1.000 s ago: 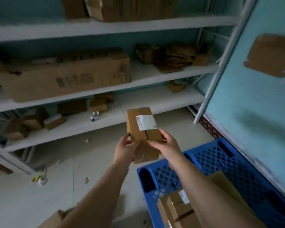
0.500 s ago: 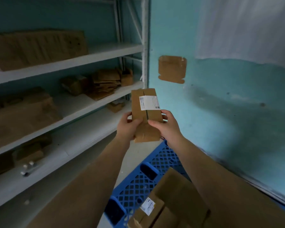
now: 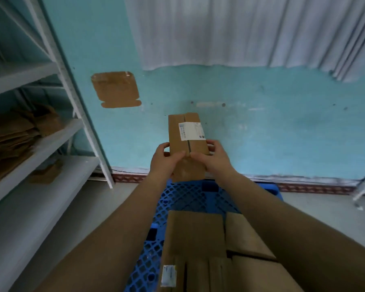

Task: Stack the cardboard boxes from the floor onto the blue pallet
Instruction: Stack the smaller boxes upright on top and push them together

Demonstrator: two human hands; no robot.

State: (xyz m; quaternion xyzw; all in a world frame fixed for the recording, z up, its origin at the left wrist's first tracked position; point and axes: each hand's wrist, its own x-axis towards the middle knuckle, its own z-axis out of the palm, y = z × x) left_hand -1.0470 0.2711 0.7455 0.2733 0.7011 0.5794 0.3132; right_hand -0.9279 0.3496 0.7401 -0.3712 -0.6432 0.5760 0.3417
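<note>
I hold a small brown cardboard box (image 3: 181, 135) with a white shipping label in both hands, out in front of me above the far end of the blue pallet (image 3: 190, 199). My left hand (image 3: 163, 160) grips its left side and my right hand (image 3: 212, 158) grips its right side, thumbs on the top face. On the near part of the pallet lie cardboard boxes (image 3: 196, 234), one with a white label; my forearms hide part of them.
A white metal shelf rack (image 3: 51, 135) with flattened cardboard stands at the left. The turquoise wall (image 3: 272, 127) rises just behind the pallet, with a cardboard patch (image 3: 115, 89) taped on it and a white curtain (image 3: 230, 30) above. Grey floor lies beside the pallet.
My view has swung right, from the shelves to the wall, and the pallet now lies straight ahead. The box stays in both hands and has come over the pallet's far end.
</note>
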